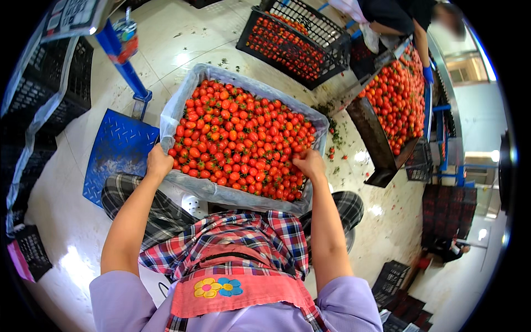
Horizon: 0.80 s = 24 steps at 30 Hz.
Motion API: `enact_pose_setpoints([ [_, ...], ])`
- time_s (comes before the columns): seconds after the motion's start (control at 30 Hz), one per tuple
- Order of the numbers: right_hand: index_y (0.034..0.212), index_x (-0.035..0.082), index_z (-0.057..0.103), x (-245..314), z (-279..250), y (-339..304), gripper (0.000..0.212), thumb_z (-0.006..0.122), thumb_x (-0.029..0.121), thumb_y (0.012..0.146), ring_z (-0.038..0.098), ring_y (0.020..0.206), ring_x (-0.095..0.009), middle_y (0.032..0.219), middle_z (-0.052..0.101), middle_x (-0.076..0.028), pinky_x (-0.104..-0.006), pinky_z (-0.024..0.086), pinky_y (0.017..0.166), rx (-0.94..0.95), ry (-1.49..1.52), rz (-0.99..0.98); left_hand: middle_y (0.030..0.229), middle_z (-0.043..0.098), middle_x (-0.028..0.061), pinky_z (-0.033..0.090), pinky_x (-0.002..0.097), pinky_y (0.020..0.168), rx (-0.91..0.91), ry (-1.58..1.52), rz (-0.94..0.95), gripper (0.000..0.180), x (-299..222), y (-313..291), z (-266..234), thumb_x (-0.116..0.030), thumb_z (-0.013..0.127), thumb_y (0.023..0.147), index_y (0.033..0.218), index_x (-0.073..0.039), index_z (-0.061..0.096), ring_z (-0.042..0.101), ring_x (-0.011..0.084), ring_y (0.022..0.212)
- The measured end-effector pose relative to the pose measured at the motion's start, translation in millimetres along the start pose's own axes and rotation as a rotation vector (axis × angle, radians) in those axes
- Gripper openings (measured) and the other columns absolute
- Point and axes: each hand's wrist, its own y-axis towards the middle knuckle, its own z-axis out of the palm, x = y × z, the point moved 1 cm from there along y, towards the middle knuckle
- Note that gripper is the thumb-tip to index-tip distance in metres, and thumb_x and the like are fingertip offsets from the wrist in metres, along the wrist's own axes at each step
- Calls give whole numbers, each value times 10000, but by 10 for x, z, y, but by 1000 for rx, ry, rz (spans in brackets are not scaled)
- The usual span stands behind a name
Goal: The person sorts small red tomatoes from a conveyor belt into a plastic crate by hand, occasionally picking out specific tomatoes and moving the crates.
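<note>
Tiled floor [381,232] — left hand [160,162] on crate [221,192], right hand [311,165] at tomatoes [238,141].

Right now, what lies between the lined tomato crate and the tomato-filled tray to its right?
In the head view, green scraps and a few loose red tomatoes lie scattered on the tiled floor between crate and tray.

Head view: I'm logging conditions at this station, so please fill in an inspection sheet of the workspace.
Surface: pale tiled floor, littered in places.
Things: plastic-lined crate full of red tomatoes.
Clutter: green scraps and a few loose tomatoes right of the crate.
Hands: left hand at the crate's left rim; right hand over the tomatoes at its right end.
Cables: nothing seen.
Surroundings: blue platform at left; black crate of tomatoes beyond; co-worker's arm at a tomato tray at right.
</note>
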Motion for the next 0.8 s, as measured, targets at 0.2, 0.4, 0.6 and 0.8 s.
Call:
enact_pose_setpoints([
  [0.2, 822, 34, 539, 603, -654, -395, 166, 602, 179, 774, 569, 548, -127, 673, 604, -70, -250, 469, 488, 543, 716, -137, 1036, 595, 260, 435, 428, 887, 32, 46, -110, 339, 14, 34, 15, -61, 576, 699, 1030, 9, 573, 554, 389, 1026],
  [0.4, 1054, -36, 480, 1134, -1642, 429, 258, 523, 170, 904, 583, 866, -257, 932, 605, -148, -336, 496, 784, 5, 2162, -203, 1253, 437, 299, 355, 428, 1000, 164, 105, -131, 612, 1, 135, -99, -153, 661, 709, 1244, 13, 414, 404, 397, 1212],
  [0.6, 1204, 15, 484, 1198, -783, -265, 426, 618, 227, 859, 572, 965, -174, 1090, 586, -99, -289, 449, 822, -186, 1172, -205, 1305, 436, 167, 416, 361, 966, -203, -1381, 185, 538, 745, -258, -1594, -176, 535, 896, 1353, 0, 313, 476, 242, 1150],
  [0.8, 1286, -87, 365, -194, 249, -188, 821, 649, 491, 777, 483, 1125, -360, 1186, 515, -258, -416, 394, 928, -526, 195, 87, 1291, 464, 193, 373, 374, 956, -538, -302, -729, 872, 4165, -487, -969, -485, 708, 705, 1316, 40, 371, 472, 293, 1152],
])
